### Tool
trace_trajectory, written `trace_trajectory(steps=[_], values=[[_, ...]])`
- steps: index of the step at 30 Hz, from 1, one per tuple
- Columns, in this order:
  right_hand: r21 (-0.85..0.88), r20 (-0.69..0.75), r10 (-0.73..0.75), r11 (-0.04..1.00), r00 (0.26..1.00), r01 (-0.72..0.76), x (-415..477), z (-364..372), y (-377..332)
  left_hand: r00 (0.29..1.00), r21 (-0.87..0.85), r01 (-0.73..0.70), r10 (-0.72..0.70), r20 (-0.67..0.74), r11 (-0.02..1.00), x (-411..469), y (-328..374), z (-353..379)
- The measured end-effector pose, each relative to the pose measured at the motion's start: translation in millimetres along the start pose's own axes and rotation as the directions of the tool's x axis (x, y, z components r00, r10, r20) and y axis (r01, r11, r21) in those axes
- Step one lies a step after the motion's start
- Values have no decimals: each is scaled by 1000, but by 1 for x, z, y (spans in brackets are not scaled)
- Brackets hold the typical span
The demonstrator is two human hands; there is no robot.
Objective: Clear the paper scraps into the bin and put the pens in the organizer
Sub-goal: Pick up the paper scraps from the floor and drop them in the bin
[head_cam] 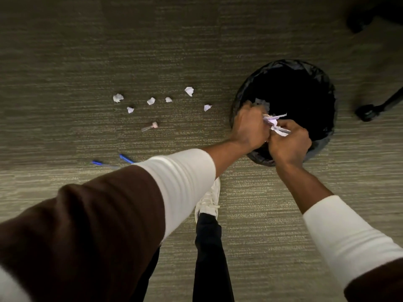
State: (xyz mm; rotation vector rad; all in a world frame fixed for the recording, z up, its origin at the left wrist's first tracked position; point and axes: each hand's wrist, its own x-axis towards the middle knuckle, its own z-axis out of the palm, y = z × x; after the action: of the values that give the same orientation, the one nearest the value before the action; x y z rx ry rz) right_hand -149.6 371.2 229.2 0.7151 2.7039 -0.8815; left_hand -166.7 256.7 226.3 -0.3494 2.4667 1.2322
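I see both hands together over the near-left rim of the bin [327, 92], which stands on the carpet [65, 62] at the right of the view and is lined with a black bag. The left hand [250, 127] and the right hand [287, 142] have their fingers curled around a wad of paper [275, 124], gripping it between them above the bin's dark opening, just inside the edge.

Six paper scraps [151, 100] lie loose on the carpet left of the bin, spread in a rough band and apart from one another; the nearest to the bin sits just beside its left wall. Nearer than those lies a small pink-tipped stick [150, 126]. Two blue pens [101, 164] lie nearer still, partly hidden under my left sleeve.

A white shoe [209, 199] stands just near the bin. Right of the bin, a chair wheel [368, 112] sits close to its edge. Open carpet stretches far and left of the scraps.
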Motion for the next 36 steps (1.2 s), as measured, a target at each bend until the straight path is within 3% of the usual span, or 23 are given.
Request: trace_trajectory(steps=[3, 9, 16, 20, 23, 28, 31, 36], values=[[-3, 43, 40, 999, 998, -40, 13, -4, 7, 995, -8, 2, -1, 100, 1000, 7, 7, 12], [-109, 32, 56, 993, 998, -53, 16, -3, 11, 996, -30, -31, 33, 84, 999, 7, -2, 9], [56, 102, -318, 948, 943, 313, -15, 21, -16, 984, -100, 144, -153, -93, 985, 7, -56, -31], [77, 262, -425, 904, 866, 421, -32, 62, -46, 961, -79, 219, -229, -155, 973, 10, -104, -59], [-69, 424, -360, 902, 831, 426, -35, 106, -59, 940, -85, 282, -293, -175, 956, 11, -149, -76], [-224, 555, -175, 910, 813, 349, -18, 201, -54, 918, 7, 361, -354, -180, 933, 20, -238, -95], [-304, 563, -46, 917, 825, 259, 3, 254, -36, 900, 75, 389, -362, -242, 918, 26, -294, -105], [-256, 462, -103, 935, 881, 244, 43, 313, -21, 897, 236, 402, -327, -298, 885, 39, -375, -128]])
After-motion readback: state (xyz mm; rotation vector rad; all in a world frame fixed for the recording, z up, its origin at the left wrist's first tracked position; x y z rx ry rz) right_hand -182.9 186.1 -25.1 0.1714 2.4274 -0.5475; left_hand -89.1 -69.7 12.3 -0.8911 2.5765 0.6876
